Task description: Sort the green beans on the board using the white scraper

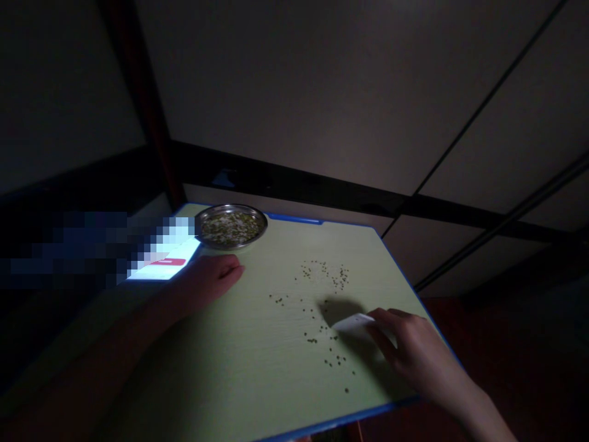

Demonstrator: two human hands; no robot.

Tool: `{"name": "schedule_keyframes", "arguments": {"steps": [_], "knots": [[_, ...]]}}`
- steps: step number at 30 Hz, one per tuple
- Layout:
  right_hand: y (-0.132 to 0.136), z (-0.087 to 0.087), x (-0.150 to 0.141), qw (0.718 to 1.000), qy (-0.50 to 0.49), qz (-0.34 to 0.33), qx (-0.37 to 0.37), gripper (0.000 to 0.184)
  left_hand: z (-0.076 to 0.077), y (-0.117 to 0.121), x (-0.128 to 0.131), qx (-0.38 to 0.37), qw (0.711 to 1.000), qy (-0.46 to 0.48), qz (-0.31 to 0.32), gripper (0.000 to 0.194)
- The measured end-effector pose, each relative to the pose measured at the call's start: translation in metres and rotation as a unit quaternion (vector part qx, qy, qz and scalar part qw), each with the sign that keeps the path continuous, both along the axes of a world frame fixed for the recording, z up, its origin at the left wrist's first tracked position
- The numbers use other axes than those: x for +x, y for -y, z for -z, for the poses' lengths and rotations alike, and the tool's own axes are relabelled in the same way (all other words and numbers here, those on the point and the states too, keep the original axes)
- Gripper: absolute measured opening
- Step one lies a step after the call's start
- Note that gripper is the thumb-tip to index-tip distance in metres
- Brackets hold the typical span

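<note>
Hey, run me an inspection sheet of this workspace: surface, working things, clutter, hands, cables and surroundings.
Surface: pale green table with blue edging, unevenly lit.
Working things: small dark grains scattered loosely; a round metal plate near the far left corner holds green and whitish bits; a thin white piece, type unclear.
Clutter: bright panel with a red mark at the left, partly pixelated.
Hands: left hand curled closed near the plate, contents not visible; right hand grips the white piece.
Cables: nothing seen.
Surroundings: dim room, pale panelled wall with dark bands.
</note>
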State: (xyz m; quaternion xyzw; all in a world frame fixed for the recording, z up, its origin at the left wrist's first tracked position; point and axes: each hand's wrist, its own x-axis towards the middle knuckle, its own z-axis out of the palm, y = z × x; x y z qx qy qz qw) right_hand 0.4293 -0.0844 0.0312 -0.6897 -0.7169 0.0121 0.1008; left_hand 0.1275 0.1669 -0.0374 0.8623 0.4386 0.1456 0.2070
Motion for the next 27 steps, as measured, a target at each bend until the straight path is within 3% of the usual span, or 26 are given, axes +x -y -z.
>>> {"name": "schedule_keyframes", "arguments": {"steps": [5, 9, 13, 21, 27], "knots": [[0.007, -0.006, -0.004, 1.0, -0.013, -0.017, -0.015, 0.024, 0.001, -0.001, 0.0, 0.009, 1.0, -0.005, 0.011, 0.04], [-0.002, -0.007, -0.008, 1.0, -0.008, 0.011, -0.013, 0.023, 0.002, -0.003, 0.0, -0.002, 1.0, -0.002, 0.01, 0.041], [-0.012, -0.002, -0.017, 1.0, 0.009, -0.003, -0.007, 0.022, 0.002, -0.002, -0.001, -0.008, 1.0, -0.004, 0.004, 0.042], [-0.001, -0.011, -0.018, 1.0, -0.007, -0.006, -0.025, 0.021, -0.006, 0.004, 0.002, -0.013, 1.0, -0.007, -0.003, 0.04], [-0.004, -0.007, -0.021, 0.999, -0.002, -0.006, -0.036, 0.022, -0.004, 0.003, 0.002, -0.012, 1.0, -0.013, 0.001, 0.04]]}}
